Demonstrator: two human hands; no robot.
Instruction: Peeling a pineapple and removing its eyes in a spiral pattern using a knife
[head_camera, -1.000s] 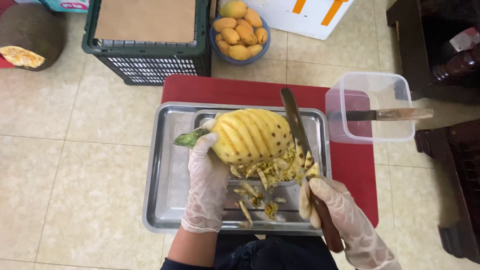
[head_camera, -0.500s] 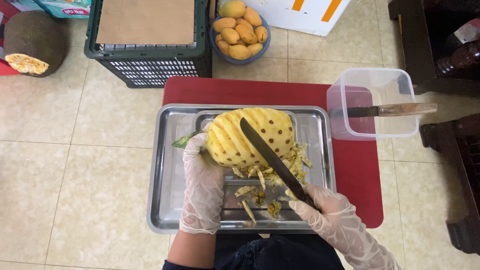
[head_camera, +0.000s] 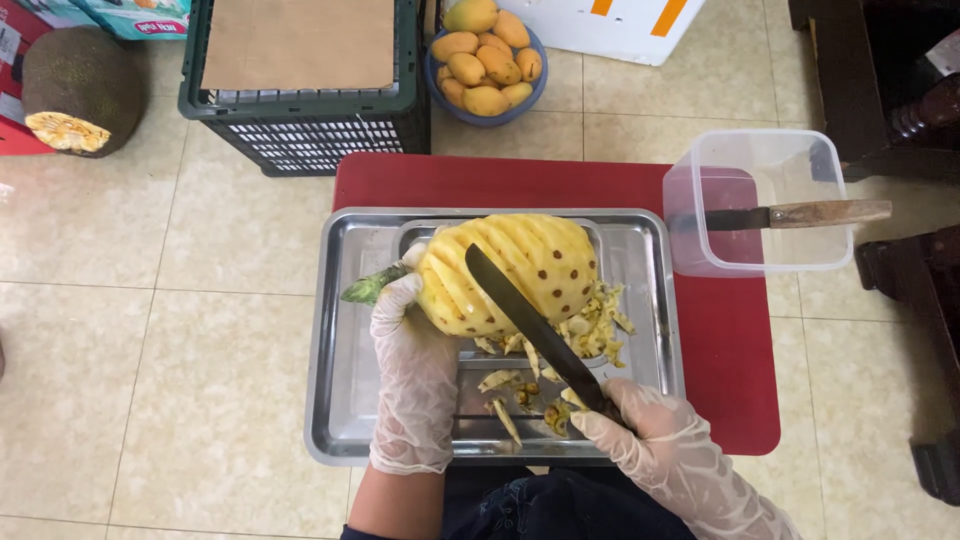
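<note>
A peeled yellow pineapple (head_camera: 535, 262) with rows of brown eyes lies on its side over a steel tray (head_camera: 345, 360). My left hand (head_camera: 412, 345), in a clear glove, grips its stem end by the green crown stub (head_camera: 365, 288). My right hand (head_camera: 655, 445), also gloved, holds a long dark knife (head_camera: 525, 325). The blade lies slanted across the fruit's near side. Yellow trimmings (head_camera: 590, 325) are piled under and beside the pineapple.
The tray sits on a low red table (head_camera: 725, 345). A clear plastic tub (head_camera: 765, 200) with a wooden-handled knife (head_camera: 800, 214) across it stands at the right. On the tiled floor are a green crate (head_camera: 300, 95), a bowl of mangoes (head_camera: 487, 58) and a cut jackfruit (head_camera: 75, 90). Dark wooden furniture (head_camera: 900, 80) stands on the right.
The knife swung from upright at the pineapple's right end, carrying a trimming, down to lie slanted across the fruit. My left hand kept its grip on the crown end.
</note>
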